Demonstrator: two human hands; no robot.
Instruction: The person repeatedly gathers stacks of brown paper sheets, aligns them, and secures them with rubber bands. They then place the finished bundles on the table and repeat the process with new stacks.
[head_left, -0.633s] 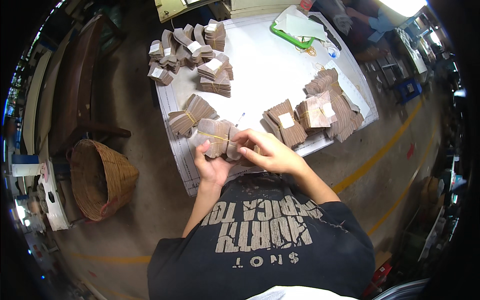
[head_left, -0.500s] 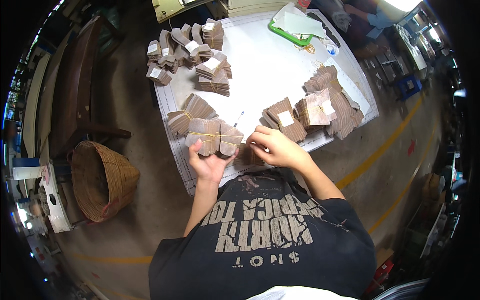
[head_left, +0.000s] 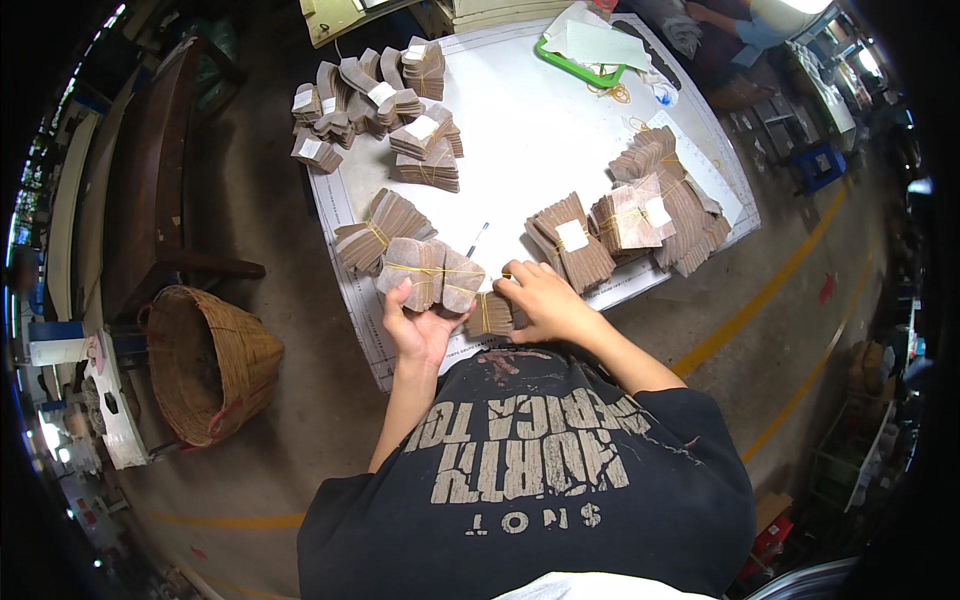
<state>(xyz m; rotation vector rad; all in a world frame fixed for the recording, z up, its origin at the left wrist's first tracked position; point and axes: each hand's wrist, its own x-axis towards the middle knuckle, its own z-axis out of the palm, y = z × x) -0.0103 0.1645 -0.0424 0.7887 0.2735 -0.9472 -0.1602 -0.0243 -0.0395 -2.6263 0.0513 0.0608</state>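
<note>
My left hand (head_left: 420, 335) grips a bundle of brown-grey cut pieces (head_left: 412, 272), banded with yellow elastic, above the table's near edge. Its thumb presses on the near side; the fingers below are mostly hidden. Close beside it, my right hand (head_left: 545, 302) closes on the right end of a smaller brown bundle (head_left: 490, 315) with a yellow band. Part of that bundle is covered by my hand. Behind the left-hand bundle, another banded bundle (head_left: 385, 225) lies fanned out. A pen (head_left: 478, 238) rests on the white table just beyond.
More bundles with white slips (head_left: 380, 95) stand at the table's far left, and others (head_left: 640, 215) at its right. A green tray (head_left: 580, 68) with papers and a clear ruler (head_left: 700, 165) lie farther back. A wicker basket (head_left: 215, 365) stands on the floor at left.
My right hand has moved slightly down and closed on the smaller bundle, which now shows more. My left hand has shifted its bundle only slightly.
</note>
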